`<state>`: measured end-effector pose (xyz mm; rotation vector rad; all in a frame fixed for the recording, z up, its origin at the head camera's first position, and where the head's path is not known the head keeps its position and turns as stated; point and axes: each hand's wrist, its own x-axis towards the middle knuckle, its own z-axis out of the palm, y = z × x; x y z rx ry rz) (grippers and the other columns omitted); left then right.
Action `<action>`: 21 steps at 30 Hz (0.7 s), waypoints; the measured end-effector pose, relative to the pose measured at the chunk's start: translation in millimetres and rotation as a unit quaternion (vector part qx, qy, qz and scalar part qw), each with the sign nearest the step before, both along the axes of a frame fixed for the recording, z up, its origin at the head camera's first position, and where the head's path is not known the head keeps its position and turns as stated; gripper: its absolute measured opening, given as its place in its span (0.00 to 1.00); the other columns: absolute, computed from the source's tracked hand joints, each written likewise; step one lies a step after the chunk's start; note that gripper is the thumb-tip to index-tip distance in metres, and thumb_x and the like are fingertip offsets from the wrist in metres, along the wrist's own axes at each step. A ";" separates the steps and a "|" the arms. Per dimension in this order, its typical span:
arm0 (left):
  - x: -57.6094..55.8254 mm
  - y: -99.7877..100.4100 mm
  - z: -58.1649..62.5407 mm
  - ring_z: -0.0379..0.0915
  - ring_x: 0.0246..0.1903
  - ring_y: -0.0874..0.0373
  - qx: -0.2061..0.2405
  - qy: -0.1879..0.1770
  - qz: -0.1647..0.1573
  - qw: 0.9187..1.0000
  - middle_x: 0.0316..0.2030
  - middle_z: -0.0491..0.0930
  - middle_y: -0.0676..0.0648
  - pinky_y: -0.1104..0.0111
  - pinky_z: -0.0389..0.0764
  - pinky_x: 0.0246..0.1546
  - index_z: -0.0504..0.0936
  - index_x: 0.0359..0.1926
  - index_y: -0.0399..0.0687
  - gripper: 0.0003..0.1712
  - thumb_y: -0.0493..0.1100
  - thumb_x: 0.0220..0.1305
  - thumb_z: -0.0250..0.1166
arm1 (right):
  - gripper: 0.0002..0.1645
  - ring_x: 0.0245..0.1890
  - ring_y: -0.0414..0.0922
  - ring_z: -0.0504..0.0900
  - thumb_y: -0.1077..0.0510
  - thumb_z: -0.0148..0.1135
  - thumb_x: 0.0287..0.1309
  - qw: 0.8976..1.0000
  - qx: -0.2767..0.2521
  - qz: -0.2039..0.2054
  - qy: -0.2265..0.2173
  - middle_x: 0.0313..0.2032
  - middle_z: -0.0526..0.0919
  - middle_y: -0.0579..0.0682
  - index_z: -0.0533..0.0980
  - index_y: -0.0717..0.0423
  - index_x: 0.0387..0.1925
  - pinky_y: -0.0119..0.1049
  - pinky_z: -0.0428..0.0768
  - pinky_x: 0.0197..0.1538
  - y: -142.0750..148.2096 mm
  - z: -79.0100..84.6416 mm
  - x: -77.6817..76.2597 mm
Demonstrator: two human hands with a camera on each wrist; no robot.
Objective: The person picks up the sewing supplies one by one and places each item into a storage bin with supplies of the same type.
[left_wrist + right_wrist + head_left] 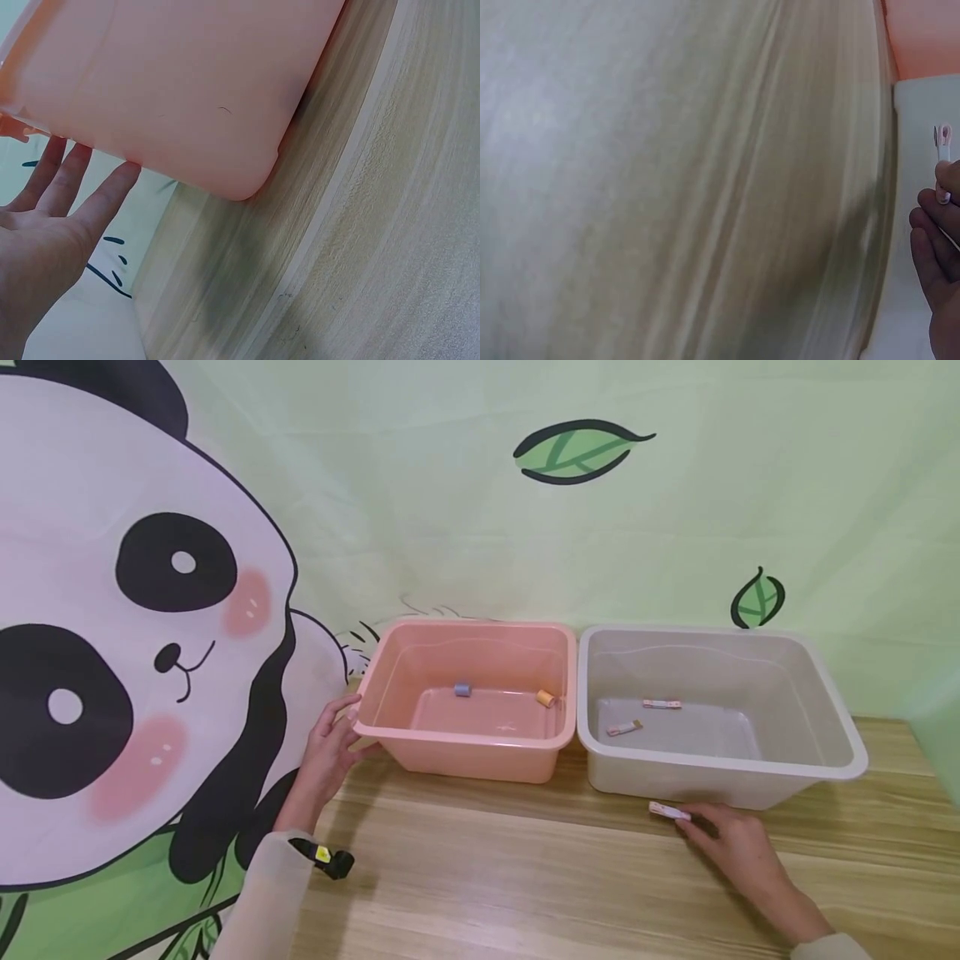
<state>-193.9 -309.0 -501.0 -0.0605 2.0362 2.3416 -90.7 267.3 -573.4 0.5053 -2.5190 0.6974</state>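
Observation:
My right hand [738,852] pinches a small folded white-and-pink tape [669,812] between thumb and fingers. It is just in front of the grey bin [720,767]. In the right wrist view the tape [944,142] shows a looped end, with the hand [941,240] at the right edge. Two similar folded tapes, one nearer [625,727] and one farther [662,704], lie inside the grey bin. My left hand [327,756] touches the left side of the pink bin [465,739]. The left wrist view shows its fingers [105,195] extended against the bin wall.
A small blue spool [462,690] and an orange spool [546,698] lie in the pink bin. Both bins stand side by side on the wooden table [480,877]. Behind them hangs a green cloth [420,510] printed with a panda and leaves.

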 end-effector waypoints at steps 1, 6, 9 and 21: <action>0.4 0.0 -0.3 0.76 0.61 0.52 0.002 -0.001 0.001 1.000 0.73 0.61 0.43 0.40 0.74 0.60 0.67 0.69 0.56 0.25 0.53 0.77 0.57 | 0.18 0.30 0.49 0.88 0.65 0.82 0.38 1.000 0.000 0.000 0.000 0.31 0.89 0.49 0.87 0.55 0.36 0.46 0.84 0.32 0.2 1.2 0.2; 1.9 0.2 -1.2 0.75 0.62 0.51 0.004 -0.006 0.006 1.000 0.73 0.61 0.43 0.41 0.74 0.60 0.67 0.69 0.57 0.25 0.53 0.77 0.57 | 0.18 0.31 0.48 0.88 0.65 0.82 0.38 1.000 -0.003 0.001 0.004 0.32 0.89 0.49 0.86 0.55 0.36 0.42 0.83 0.32 0.8 7.8 3.1; 2.5 0.7 -0.6 0.75 0.62 0.50 0.004 -0.007 0.006 1.000 0.74 0.61 0.43 0.41 0.74 0.60 0.67 0.69 0.57 0.25 0.54 0.77 0.57 | 0.19 0.31 0.48 0.88 0.66 0.82 0.36 1.000 -0.005 0.004 0.012 0.32 0.89 0.49 0.86 0.54 0.36 0.40 0.83 0.33 1.0 12.5 5.1; 1.7 2.3 1.9 0.76 0.60 0.53 0.001 -0.007 0.013 1.000 0.74 0.61 0.43 0.37 0.70 0.62 0.68 0.68 0.59 0.24 0.54 0.76 0.58 | 0.21 0.31 0.48 0.88 0.70 0.80 0.33 0.997 -0.002 0.040 0.062 0.34 0.90 0.50 0.87 0.57 0.36 0.31 0.85 0.33 -3.7 41.2 4.5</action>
